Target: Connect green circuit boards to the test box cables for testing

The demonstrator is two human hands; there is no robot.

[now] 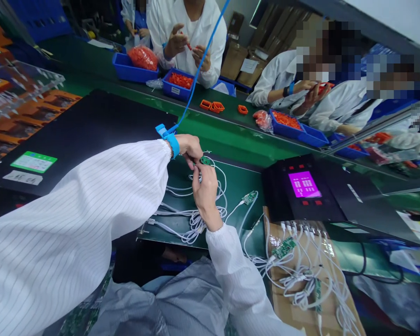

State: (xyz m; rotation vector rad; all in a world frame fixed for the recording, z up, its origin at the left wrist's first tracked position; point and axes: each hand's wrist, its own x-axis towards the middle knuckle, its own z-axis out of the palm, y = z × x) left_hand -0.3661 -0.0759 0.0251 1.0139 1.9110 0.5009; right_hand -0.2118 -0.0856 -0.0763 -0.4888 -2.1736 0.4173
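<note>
My left hand (190,146), with a blue wrist strap (172,143) at its cuff, reaches in from the left, fingers pinched at a small green circuit board (205,160). Just below it, my right hand (206,190) has its thumb and fingers closed at the same board. The fingers cover part of the board, and their exact contact is hard to see. White cables (192,223) lie looped beneath and beside my hands on the green work surface (236,179). Another green board (249,198) with a white cable plugged in lies right of my right hand.
To the right stands a black tester (283,191) with a lit purple screen (304,185). Below it, cabled boards (284,247) lie on cardboard (278,289). A large black box (101,123) is at left. Co-workers sit across the belt behind blue bins (135,72) of orange parts.
</note>
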